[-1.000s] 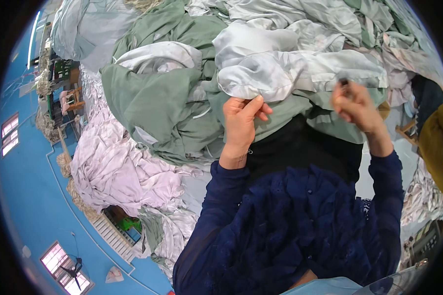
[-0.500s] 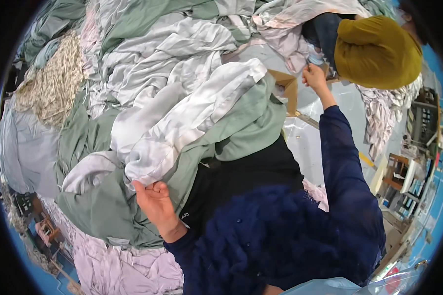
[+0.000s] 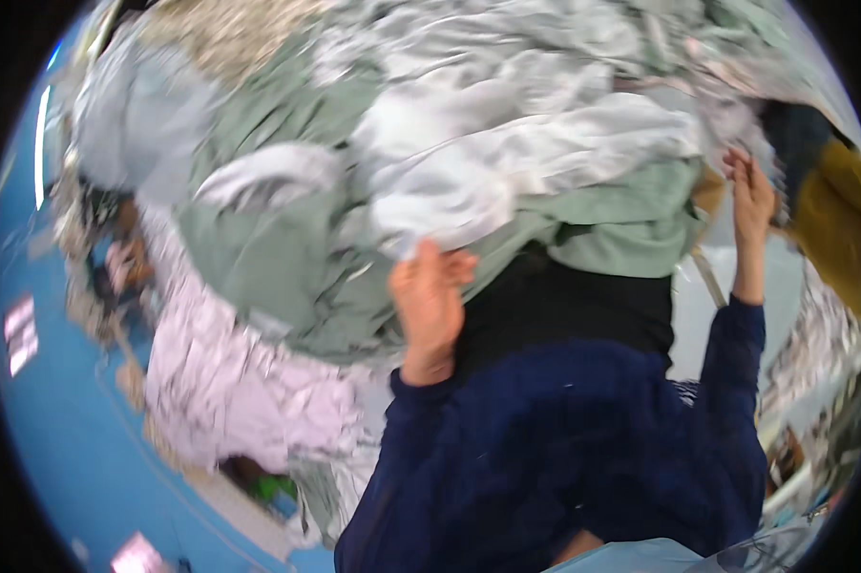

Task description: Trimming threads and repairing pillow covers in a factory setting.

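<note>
My left hand [image 3: 432, 301] is at the near edge of a white cloth [image 3: 440, 210], palm up, thumb and fingers apart, fingertips beside or just touching the cloth. Beneath and around it, a sage-green cloth [image 3: 278, 263] lies bunched in my lap over black trousers [image 3: 574, 310]. Off to the right, my right hand [image 3: 752, 196] is raised past the green cloth's right end. Its fingers are a little apart, and I see nothing between them, though the picture is blurred.
Heaped fabric surrounds me, with a pale pink pile [image 3: 249, 382] at the near left and a grey-blue one [image 3: 144, 115] at the far left. A person's mustard-yellow head covering [image 3: 836, 215] is close at the right. Blue floor [image 3: 58, 411] shows at the left.
The view has swung left, so the cloths and both hands sit farther right. My right hand's fingers, pinched before, now look looser. My left hand remains by the white cloth.
</note>
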The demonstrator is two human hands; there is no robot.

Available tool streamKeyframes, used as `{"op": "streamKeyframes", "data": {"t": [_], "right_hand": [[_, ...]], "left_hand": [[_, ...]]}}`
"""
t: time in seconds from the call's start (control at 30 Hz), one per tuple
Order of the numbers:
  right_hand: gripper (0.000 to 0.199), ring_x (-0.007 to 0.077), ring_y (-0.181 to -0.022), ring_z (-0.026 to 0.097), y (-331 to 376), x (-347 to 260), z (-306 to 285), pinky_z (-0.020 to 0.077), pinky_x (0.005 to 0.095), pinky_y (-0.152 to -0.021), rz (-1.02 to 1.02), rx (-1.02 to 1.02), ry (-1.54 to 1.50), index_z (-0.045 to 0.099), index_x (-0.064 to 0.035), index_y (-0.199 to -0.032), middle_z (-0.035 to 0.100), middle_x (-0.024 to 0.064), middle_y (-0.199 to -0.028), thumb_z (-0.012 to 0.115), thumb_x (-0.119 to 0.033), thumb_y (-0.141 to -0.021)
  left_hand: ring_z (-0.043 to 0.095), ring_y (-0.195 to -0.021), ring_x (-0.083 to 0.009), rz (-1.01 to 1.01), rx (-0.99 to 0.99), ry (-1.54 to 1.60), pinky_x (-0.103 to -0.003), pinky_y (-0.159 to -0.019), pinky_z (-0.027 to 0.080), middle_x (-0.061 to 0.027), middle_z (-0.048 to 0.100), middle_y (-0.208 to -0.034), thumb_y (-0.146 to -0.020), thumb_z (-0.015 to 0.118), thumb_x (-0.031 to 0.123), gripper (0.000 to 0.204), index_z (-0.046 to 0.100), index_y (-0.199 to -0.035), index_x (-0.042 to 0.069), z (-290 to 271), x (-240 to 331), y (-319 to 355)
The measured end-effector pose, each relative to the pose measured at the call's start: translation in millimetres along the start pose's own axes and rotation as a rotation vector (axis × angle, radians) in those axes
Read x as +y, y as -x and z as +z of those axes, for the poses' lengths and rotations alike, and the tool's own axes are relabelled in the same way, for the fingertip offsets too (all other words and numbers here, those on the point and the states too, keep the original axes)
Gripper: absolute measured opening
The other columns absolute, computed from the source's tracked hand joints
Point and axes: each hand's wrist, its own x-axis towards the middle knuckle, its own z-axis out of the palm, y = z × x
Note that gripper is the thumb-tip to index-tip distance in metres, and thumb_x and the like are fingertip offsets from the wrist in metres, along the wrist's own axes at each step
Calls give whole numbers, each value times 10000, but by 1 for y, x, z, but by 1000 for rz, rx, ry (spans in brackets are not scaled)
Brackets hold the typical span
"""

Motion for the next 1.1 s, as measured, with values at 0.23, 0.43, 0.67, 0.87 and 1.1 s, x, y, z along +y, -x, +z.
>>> {"op": "streamKeyframes", "data": {"t": [0.23, 0.43, 0.67, 0.87, 1.1], "right_hand": [[222, 101, -685, 521, 69, -202, 143, 414, 226, -617, -364, -588, -401, 654, -19, -1044, 619, 45, -859, 635, 39, -830], [371, 164, -715, 548, 95, -247, 210, 422, 253, -611, -383, -690, -548, 643, -45, -1073, 588, 56, -895, 720, 31, -718], [170, 236, -650, 527, 105, -218, 224, 402, 309, -570, -467, -762, -441, 587, -10, -843, 543, 90, -770, 683, 56, -720], [167, 225, -659, 533, 105, -218, 216, 403, 300, -571, -516, -764, -412, 593, -8, -851, 558, 85, -790, 675, 62, -724], [106, 211, -649, 517, 95, -205, 216, 395, 299, -583, -436, -741, -350, 612, -23, -833, 544, 72, -760, 677, 14, -759]], "left_hand": [[670, -708, -180, 6, 46, 249, -251, -554, 476, -106, 694, -875, -995, 533, 180, 228, 647, -989, -17, -3, -11, 4], [670, -705, -178, 15, 46, 269, -248, -554, 477, -102, 693, -873, -994, 535, 182, 227, 649, -975, -13, -11, -16, 7], [656, -603, -165, -81, 232, 306, -208, -447, 430, -64, 640, -754, -971, 566, 185, 199, 584, -949, -12, -17, -7, 8], [628, -518, -148, -318, 249, 190, -206, -371, 369, -61, 629, -760, -933, 621, 200, 202, 545, -898, 16, -42, 13, -10], [659, -637, -152, -274, 218, 490, -218, -431, 404, -60, 628, -786, -975, 552, 172, 164, 558, -902, 26, -54, 3, -8]]}}
